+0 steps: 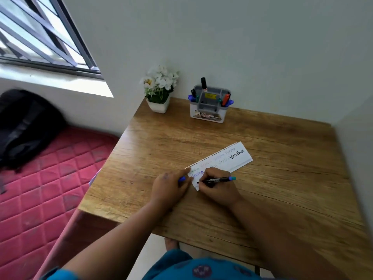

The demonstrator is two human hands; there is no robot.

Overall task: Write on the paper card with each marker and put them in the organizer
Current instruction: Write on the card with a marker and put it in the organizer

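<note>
- Writing step in hand — right hand pinches a black marker with a teal end, tip down on the near-left end of the paper card.
- Grip: right fingers closed around the marker barrel in a pen hold, tip touching or just above the card; blur makes contact hard to confirm.
- Left hand rests on the table at the card's left end, pinning it; fingers curled around a small blue piece, probably the marker's cap.
- Card lies flat, slanted, near the middle of the table, well in front of the organizer; several coloured words already on it, one bold black word toward its far-right end.
- Organizer stands at the table's back edge against the wall, right of the flower pot; it already holds several markers in side and back slots — black, blue, green, orange.
- Judgement: task looks late; no loose markers visible near the card, so this may be the last one.
- Next move calls for finishing the word, lifting the tip, capping with the left hand's piece, then reaching away from the card to a free organizer slot.
</note>
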